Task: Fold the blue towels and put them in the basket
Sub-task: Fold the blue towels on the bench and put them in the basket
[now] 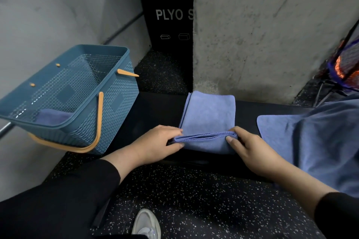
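On the dark bench [151, 110], head view: half-folded blue towel [208, 114] lying flat, near edge doubled over into a thick stacked hem. Left hand [159, 141] pinching the hem's left end, thumb under and fingers on top; right hand [250, 149] pinching the right end the same way. Both clamped on the cloth, gripping the corners so the layers stay aligned for the next fold, probably away from the body.

Left of the towel: blue basket [81, 99] with orange handles, tilted, open mouth facing up and toward the towel. One folded towel [52, 117] already in its bottom. Easy reach for the left hand; dropped handle on the near side could snag a transfer.

Right of the towel: unfolded towel [277, 128] spread on the bench, partly under more loose blue cloth [330, 141]. Not touching the held towel, gap between them.

Behind the towel: concrete pillar [272, 35] hard up against the bench, limits forward room. Black plyo box [169, 15] further back left. Below: speckled floor [194, 200], one shoe [146, 223].

Judgement: task partway, one stowed, one in hand, at least one waiting.
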Demonstrator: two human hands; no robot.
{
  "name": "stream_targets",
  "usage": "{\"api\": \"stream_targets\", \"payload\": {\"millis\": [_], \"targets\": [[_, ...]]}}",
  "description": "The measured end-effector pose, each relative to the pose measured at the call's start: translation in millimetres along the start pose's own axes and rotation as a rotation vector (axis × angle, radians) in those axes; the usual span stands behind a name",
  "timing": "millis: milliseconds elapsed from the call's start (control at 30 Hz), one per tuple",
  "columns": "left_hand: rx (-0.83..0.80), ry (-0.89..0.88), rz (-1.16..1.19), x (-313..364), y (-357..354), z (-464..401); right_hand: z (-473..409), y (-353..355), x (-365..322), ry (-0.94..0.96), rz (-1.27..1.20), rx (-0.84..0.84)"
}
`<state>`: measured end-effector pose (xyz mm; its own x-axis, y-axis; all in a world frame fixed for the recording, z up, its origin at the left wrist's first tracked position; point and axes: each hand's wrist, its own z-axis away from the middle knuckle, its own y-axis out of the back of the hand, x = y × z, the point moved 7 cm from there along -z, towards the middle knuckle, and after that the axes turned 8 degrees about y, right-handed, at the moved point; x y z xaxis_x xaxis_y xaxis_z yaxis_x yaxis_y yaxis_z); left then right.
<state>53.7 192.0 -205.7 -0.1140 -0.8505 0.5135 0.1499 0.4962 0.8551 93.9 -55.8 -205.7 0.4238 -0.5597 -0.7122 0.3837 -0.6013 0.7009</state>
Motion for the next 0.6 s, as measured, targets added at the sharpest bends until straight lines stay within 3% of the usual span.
{"api": "stream_targets", "payload": {"millis": [233,400,500,600], "targets": [[-0.022,0.211,0.576,-3,7,0,-4,13,2,-0.077,-0.188,0.041],[0.061,0.346,0.787,-10,7,-16,-18,19,15,-0.165,-0.289,0.139],[0.017,0.374,0.888,-8,1,-33,-30,30,19,-0.197,-0.276,0.231],[0.094,0.41,0.829,-13,-1,-52,-47,38,30,-0.248,-0.197,0.284]]}}
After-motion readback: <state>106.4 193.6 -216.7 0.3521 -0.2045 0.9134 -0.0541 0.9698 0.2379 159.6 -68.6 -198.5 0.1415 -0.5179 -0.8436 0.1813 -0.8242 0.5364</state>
